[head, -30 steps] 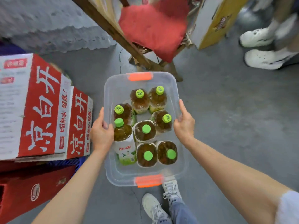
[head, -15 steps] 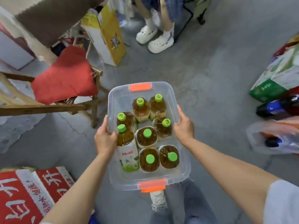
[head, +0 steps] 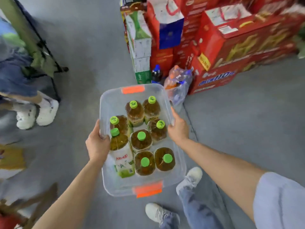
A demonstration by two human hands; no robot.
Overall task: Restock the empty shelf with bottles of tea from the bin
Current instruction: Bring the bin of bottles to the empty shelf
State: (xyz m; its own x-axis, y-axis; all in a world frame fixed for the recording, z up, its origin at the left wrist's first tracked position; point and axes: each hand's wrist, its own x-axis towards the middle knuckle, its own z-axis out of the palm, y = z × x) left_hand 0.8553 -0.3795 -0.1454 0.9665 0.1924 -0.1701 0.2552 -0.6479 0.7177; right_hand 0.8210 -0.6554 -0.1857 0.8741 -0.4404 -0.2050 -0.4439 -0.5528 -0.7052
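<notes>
Single view only: head-worn wide-angle cam, looking fwd and steeply down. Close range on clear plastic bin with orange latches (head: 113,103), centre frame, both forearms entering from bottom edge. Wearer's own white sneakers (head: 189,179) visible below bin. Grey concrete floor (head: 92,47) fills the rest; edges distorted, blurred.

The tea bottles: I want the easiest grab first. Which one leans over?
The bottle by the left hand, tilted so its white-and-green label shows; the others stand upright, caps up.
</notes>
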